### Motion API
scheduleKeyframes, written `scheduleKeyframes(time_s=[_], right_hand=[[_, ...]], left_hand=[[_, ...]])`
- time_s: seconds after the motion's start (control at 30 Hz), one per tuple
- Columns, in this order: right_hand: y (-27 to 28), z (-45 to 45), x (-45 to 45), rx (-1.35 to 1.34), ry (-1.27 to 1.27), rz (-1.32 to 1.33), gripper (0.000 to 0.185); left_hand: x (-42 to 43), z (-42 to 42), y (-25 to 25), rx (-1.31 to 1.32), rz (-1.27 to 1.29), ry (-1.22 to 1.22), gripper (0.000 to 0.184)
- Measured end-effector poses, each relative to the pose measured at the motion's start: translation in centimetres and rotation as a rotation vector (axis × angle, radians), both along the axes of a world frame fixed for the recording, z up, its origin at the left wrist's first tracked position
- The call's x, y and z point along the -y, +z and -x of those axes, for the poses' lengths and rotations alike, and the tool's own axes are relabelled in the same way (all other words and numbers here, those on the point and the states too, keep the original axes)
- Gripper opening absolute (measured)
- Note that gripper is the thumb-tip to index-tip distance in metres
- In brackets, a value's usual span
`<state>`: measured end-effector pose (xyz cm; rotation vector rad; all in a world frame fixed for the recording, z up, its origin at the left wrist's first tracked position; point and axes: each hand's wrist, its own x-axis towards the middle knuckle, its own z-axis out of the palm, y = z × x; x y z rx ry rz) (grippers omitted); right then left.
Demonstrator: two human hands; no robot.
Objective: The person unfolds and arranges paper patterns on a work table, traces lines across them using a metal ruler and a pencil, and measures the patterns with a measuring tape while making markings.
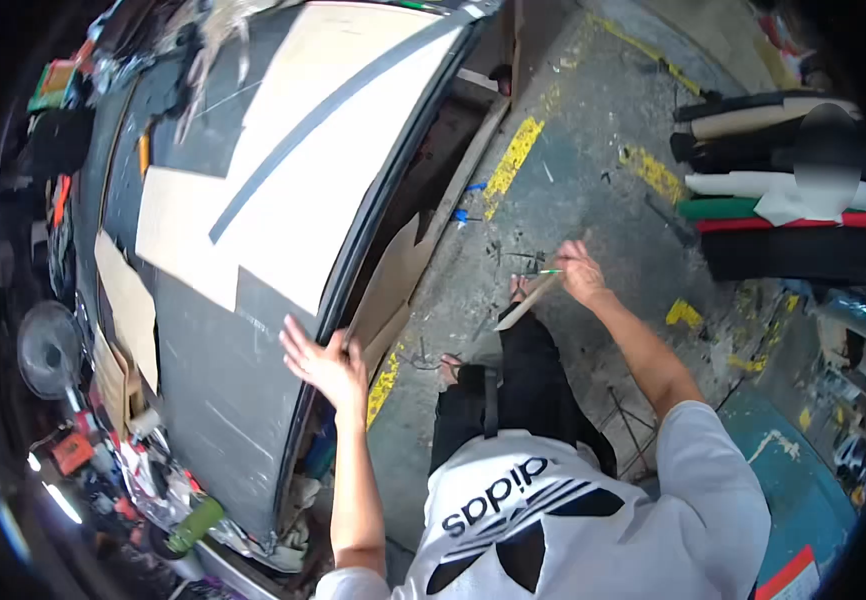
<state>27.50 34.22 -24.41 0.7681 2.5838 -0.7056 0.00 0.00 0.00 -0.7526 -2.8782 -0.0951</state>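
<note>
My left hand [325, 366] is over the near edge of the dark worktable [215, 400], fingers spread. A small dark shape by its thumb is too unclear to name. On the table lies a large pale sheet [353, 130] with a long grey curved strip [303, 135] across it. My right hand [579, 276] is out over the floor, fingers closed and slightly blurred. In it are a thin pen-like stick [550, 271] with a green part and a narrow beige strip [525, 305] that slants down toward my leg.
Rolls of material [783, 200] in several colours are stacked at the right. Brown card pieces [126, 300] lie on the table's far side, near a fan [50, 350]. Brown sheets [383, 285] lean under the table edge. Thin dark scraps and yellow markings [515, 158] are on the floor.
</note>
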Motion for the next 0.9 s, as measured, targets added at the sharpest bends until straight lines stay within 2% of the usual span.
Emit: scheduleKeyframes(time_s=[0.07, 0.1, 0.13, 0.23, 0.27, 0.33, 0.37, 0.4, 0.47, 0.53, 0.57, 0.63, 0.67, 0.73, 0.77, 0.83, 0.9], right_hand=[[6.0, 0.8, -0.5, -0.255, 0.154, 0.019, 0.028], [13.4, 7.6, 0.5, -0.528, 0.289, -0.167, 0.025], [18.1, 7.1, 3.2, -0.503, 0.329, -0.152, 0.025], [29.7, 8.0, 8.7, -0.371, 0.447, 0.127, 0.020], [32.4, 8.9, 10.1, -0.372, 0.475, 0.110, 0.020], [36.9, 10.6, 12.3, -0.541, 0.511, 0.164, 0.018], [38.5, 11.5, 13.3, -0.633, 0.524, 0.193, 0.017], [39.7, 12.6, 14.1, -0.658, 0.545, 0.167, 0.017], [41.9, 14.2, 15.8, -0.753, 0.555, 0.176, 0.017], [43.1, 15.6, 16.7, -0.827, 0.539, 0.188, 0.016], [43.3, 16.1, 17.1, -0.854, 0.512, 0.239, 0.015], [42.4, 17.0, 16.6, -0.882, 0.507, 0.199, 0.015], [42.1, 17.5, 16.2, -0.887, 0.480, 0.166, 0.015], [41.7, 17.8, 16.0, -0.948, 0.451, 0.195, 0.015], [42.0, 18.8, 15.5, -0.965, 0.381, 0.233, 0.015], [43.5, 20.4, 14.8, -0.942, 0.363, 0.265, 0.016], [44.3, 20.5, 14.7, -0.821, 0.282, 0.324, 0.018]], left_hand=[[-2.9, -1.1, -1.2, 0.132, -0.039, -0.070, 0.019], [0.1, 2.0, 0.8, 0.017, -0.241, -0.107, 0.018], [1.8, 0.5, 2.5, 0.041, -0.243, -0.065, 0.018], [5.2, -1.4, 6.0, 0.399, -0.739, -0.157, 0.015], [6.2, -1.9, 6.8, 0.382, -0.762, -0.142, 0.015], [7.4, -2.3, 8.0, 0.625, -0.962, -0.078, 0.017], [7.6, -2.1, 8.8, 0.744, -1.056, -0.059, 0.017], [7.8, -1.9, 9.6, 0.710, -1.077, -0.077, 0.017], [8.7, -2.3, 10.6, 0.859, -0.984, -0.016, 0.022], [8.9, -2.3, 11.0, 0.874, -0.979, -0.046, 0.022], [8.9, -2.0, 12.0, 0.836, -0.988, -0.060, 0.022], [9.1, -2.4, 14.6, 0.653, -1.035, -0.302, 0.025], [8.7, -3.4, 15.6, 0.610, -1.041, -0.296, 0.025], [7.1, -4.2, 17.1, 0.602, -1.309, -0.022, 0.033], [7.2, -3.8, 17.2, 0.549, -1.319, -0.032, 0.033], [7.1, -4.2, 17.1, 0.584, -1.348, 0.192, 0.039], [6.7, -3.7, 16.0, 0.520, -1.396, 0.195, 0.035]])
